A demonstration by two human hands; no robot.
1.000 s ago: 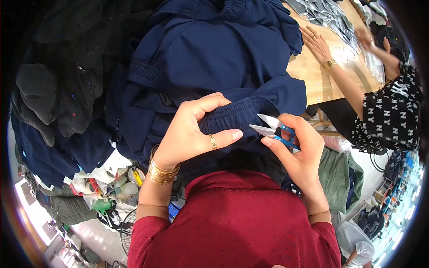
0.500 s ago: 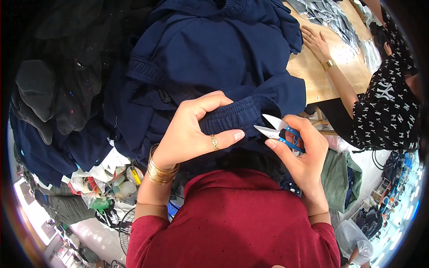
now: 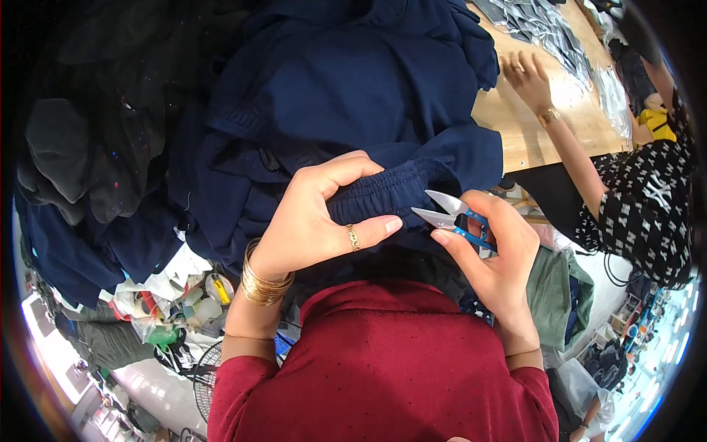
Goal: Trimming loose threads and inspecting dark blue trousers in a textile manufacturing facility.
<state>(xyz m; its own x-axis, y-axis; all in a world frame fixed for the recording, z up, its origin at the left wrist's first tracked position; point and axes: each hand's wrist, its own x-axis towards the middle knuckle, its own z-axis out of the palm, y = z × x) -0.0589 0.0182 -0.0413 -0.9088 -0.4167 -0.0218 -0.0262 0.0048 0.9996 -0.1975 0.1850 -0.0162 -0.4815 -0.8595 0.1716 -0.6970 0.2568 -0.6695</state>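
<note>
Between the thumb and fingers of my left hand (image 3: 317, 214) is the gathered elastic waistband (image 3: 390, 190) of a navy garment. My right hand (image 3: 497, 247) is closed around blue-handled thread snips (image 3: 471, 227). The snips' two pointed blades stand apart, their tips at the right part of the waistband. Whether they touch the cloth I cannot tell. Under and beyond my hands lies a large heap of navy garments (image 3: 346, 88). The fingertips of my left hand are hidden behind the band.
Dark grey cloth (image 3: 59, 147) is piled at the left. At the far right, a co-worker's hand (image 3: 526, 77) is over a wooden table (image 3: 508, 132) holding grey pieces in clear plastic (image 3: 537, 26). A fan (image 3: 206, 383) stands low at the left; green cloth (image 3: 552, 298) hangs at the right.
The snips have shifted slightly left, their tips now farther over the waistband. My left hand stays nearly still. The co-worker's hand has lifted, and the co-worker's body has moved right.
</note>
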